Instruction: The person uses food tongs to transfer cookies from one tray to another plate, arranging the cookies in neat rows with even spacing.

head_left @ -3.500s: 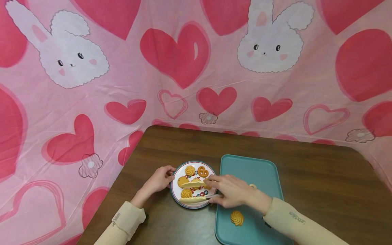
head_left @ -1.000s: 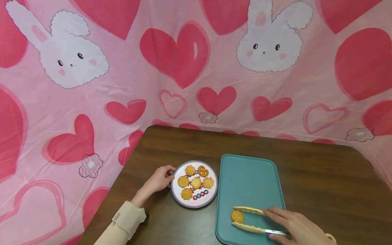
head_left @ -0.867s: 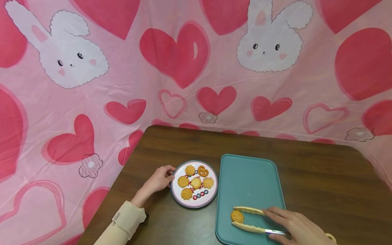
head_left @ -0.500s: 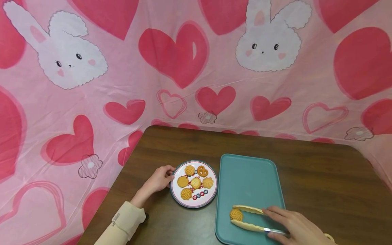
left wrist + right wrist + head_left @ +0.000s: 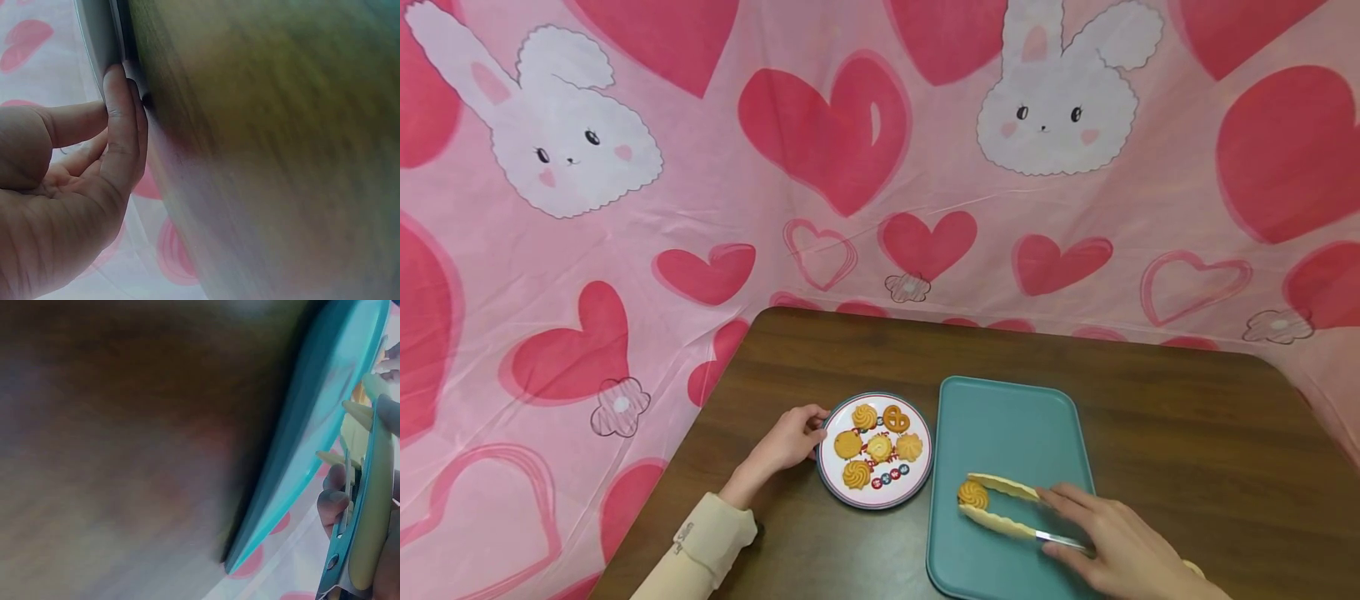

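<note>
In the head view my left hand (image 5: 792, 437) pinches the left rim of a round white plate (image 5: 886, 494) with a blue and red edge. Thumb on top and fingers beneath show in the left wrist view. Several cookies lie on the plate, among them a pretzel (image 5: 896, 419), a round flat cookie (image 5: 848, 445) and swirl cookies. My right hand (image 5: 1108, 537) holds tongs (image 5: 998, 522) with pale yellow scalloped tips. Between those tips is a golden swirl cookie (image 5: 973, 495), over the teal tray (image 5: 1011, 429). In the right wrist view the tongs (image 5: 370, 531) appear side-on.
The tray stands just right of the plate, on a dark brown wooden table (image 5: 1187, 433). A pink cloth (image 5: 820, 167) printed with hearts and rabbits hangs behind and at the left of the table.
My right hand has gone from over the plate to the swirl cookie on the tray. Lately tongs and cookie have shifted slightly forward and left together. My left hand stays at the plate.
</note>
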`<state>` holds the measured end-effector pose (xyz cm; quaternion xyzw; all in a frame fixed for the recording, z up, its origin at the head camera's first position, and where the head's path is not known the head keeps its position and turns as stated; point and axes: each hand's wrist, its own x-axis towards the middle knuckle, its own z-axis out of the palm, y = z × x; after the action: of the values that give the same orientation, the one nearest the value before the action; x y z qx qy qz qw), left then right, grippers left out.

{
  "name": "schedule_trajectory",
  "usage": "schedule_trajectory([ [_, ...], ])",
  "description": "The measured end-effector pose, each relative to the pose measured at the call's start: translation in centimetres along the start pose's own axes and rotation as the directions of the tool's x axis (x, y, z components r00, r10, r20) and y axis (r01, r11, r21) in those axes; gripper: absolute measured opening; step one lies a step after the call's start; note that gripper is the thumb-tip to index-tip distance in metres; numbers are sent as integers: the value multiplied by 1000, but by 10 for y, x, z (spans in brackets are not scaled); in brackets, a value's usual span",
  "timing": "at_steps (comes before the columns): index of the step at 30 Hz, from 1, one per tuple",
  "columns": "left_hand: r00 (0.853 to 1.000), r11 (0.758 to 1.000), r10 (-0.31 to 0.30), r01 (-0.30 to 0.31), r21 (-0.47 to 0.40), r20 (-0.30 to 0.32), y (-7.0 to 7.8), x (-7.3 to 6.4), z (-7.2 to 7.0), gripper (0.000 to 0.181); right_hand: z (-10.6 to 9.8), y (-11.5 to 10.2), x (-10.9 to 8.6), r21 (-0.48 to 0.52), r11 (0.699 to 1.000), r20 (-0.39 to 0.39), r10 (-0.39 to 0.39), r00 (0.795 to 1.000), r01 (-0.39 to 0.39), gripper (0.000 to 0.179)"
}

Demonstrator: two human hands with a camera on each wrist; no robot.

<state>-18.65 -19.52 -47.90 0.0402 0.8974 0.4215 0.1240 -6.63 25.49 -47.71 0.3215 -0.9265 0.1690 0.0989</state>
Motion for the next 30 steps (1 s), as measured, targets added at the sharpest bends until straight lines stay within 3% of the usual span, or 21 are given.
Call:
schedule_trajectory([
  [4,1000,1000,7,-7,-5,2,0,-1,0,26,2,2,9,-8,1000,-75,-15,997,15,57],
  [13,1000,1000,-8,8,-9,9,1,0,-1,27,1,3,41,-13,999,-95,-50,994,49,57],
  [22,1000,1000,2,-2,-6,9,3,-2,-2,27,6,-4,70,-5,999,-13,-32,999,32,58],
  [30,1000,1000,26,-26,-18,2,2,-2,-2,25,13,-14,89,42,997,36,-66,997,64,57],
])
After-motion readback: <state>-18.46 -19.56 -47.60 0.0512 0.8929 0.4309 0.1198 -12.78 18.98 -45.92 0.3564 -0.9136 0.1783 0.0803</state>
